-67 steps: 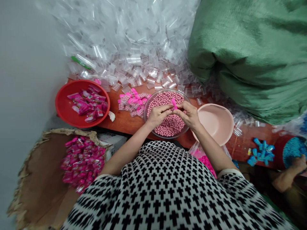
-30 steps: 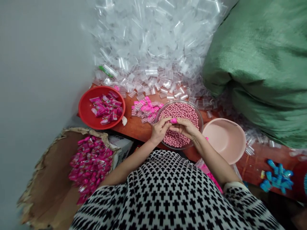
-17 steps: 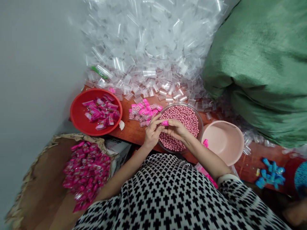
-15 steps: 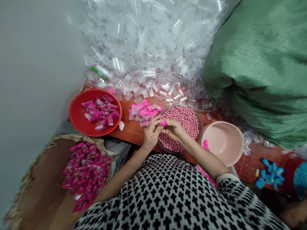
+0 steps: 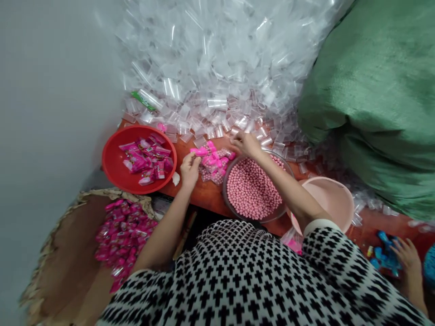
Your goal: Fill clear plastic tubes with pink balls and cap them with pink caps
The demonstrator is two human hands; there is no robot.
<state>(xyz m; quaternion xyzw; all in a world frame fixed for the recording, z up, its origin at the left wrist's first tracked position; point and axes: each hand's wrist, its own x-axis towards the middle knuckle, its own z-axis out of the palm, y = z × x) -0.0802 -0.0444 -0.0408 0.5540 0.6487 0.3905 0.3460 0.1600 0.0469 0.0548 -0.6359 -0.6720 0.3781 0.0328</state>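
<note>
Now left hand (image 5: 189, 168) pinches pink-capped tube (image 5: 200, 152), arm stretched forward, setting it at edge of filled-tube pile (image 5: 215, 161). Right hand (image 5: 245, 143) reaches past glass bowl of pink balls (image 5: 253, 189) into clear empty tubes (image 5: 217, 104), fingers curled on them; grip we cannot tell. We judge work far from done: small filled pile, bowl full, huge empty heap. Red bowl (image 5: 112, 170) of sachets left; another person's hand (image 5: 405, 254) at blue tubes (image 5: 382, 253).

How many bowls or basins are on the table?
3: a red bowl at the left, a clear bowl of pink balls in the middle, a pale pink basin right of it.
</note>
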